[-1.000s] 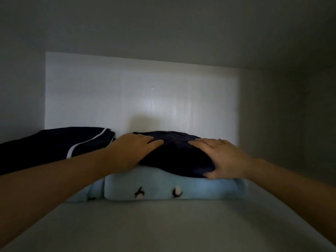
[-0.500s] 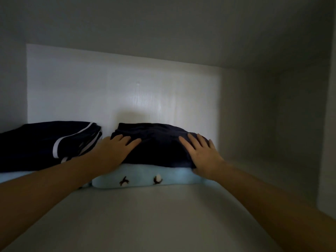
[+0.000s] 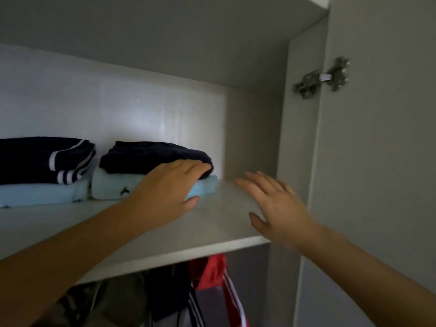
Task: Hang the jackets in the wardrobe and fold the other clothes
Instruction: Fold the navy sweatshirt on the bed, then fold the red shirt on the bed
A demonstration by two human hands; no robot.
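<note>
**Q:** What can fail here?

**A:** The left hand's [image 3: 169, 187] fingertips lie flat on the right end of the navy fold [image 3: 146, 156], centre frame. That fold sits on a blue fold [image 3: 111, 185], on the shelf [image 3: 165, 234] near the back panel. In my judgement, fingers that drag on lifting may pull the navy fold off the blue one, or open its layers. A sideways push may shift this pile into the striped pile [image 3: 35, 159] just beside it, at left.

**Q:** Anything else exposed?

**A:** The right hand [image 3: 276, 206] is clear of the cloth. The jackets [image 3: 212, 274] hang below the shelf at lower centre, apart from both hands.

**Q:** Pose, left?

**A:** Fingers are straight and together, laid on the cloth and gripping nothing. The thumb is extended low, at the blue fold's front edge. The palm covers the pile's right front corner. The forearm runs to the lower left.

**Q:** Pose, right?

**A:** Fingers are straight and spread, and the hand is empty, right of centre over bare shelf. The hand is blurred, so contact with the shelf cannot be determined. The forearm runs to the lower right.
</note>
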